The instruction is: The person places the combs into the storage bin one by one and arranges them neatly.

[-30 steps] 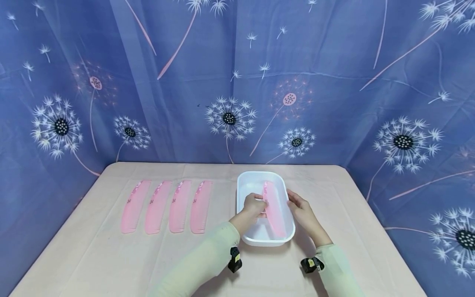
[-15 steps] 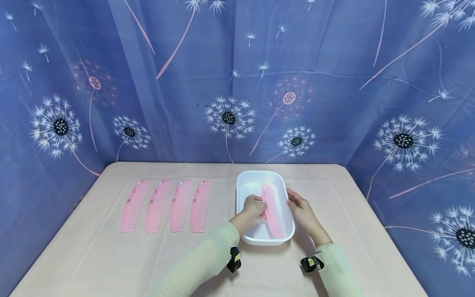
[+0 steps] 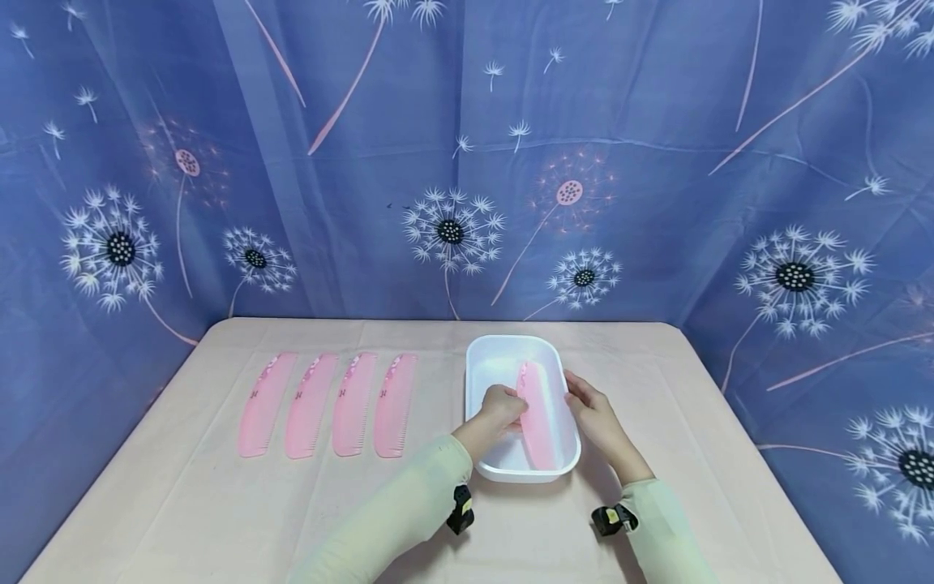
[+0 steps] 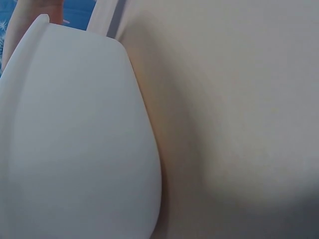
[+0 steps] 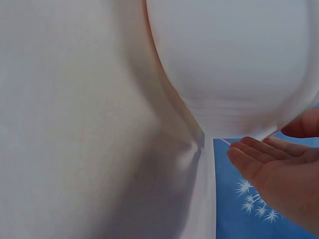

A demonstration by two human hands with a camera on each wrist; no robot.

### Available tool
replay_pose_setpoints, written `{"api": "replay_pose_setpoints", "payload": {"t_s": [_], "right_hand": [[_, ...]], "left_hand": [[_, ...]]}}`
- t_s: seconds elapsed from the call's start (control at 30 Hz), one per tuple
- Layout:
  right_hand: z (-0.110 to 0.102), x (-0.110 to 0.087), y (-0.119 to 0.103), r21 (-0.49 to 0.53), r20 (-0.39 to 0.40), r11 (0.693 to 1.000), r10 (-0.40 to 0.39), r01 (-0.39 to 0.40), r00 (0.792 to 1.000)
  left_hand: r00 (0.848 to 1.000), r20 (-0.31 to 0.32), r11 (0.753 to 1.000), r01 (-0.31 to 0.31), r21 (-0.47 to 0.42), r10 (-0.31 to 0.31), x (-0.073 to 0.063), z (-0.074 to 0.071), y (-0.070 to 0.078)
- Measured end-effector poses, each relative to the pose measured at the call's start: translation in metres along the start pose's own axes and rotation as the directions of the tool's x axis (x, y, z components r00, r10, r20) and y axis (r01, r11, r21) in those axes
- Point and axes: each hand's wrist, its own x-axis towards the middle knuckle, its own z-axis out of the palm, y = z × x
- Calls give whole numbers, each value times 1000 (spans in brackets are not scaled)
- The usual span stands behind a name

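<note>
My left hand [image 3: 499,412] reaches into a white plastic box [image 3: 477,365] and pinches a pink comb [image 3: 538,422] by its decorated side. The comb stands at a slant inside the box, toward its right side; some of its edge lies behind my fingers. Against the box's right rim rests my right hand [image 3: 600,420]. Its fingers [image 5: 249,154] look fairly straight along the outer wall, the thumb near the rim. In the left wrist view the box wall [image 4: 84,124] hides the comb.
Several pink combs lie in a row on the left of the table: the leftmost comb [image 3: 266,405] and the rightmost comb [image 3: 396,405] mark its ends. A pale cloth [image 3: 190,503] covers the table. Blue dandelion-print curtains [image 3: 365,203] hang around the back and sides.
The comb in my left hand has sunk slightly lower in the box and turned a little more upright in view. My right hand has stayed at the rim.
</note>
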Motion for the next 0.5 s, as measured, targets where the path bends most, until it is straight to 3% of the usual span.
{"api": "replay_pose_setpoints", "payload": {"t_s": [0.3,0.5], "right_hand": [[-1,0,-1,-12,-1,1000,10,-10,1000],[-1,-2,-3,-7,6,1000,13,-13,1000]], "left_hand": [[1000,13,986,14,167,-16,-4,-4,5],[999,37,989,-3,151,-3,-6,-8,11]]}}
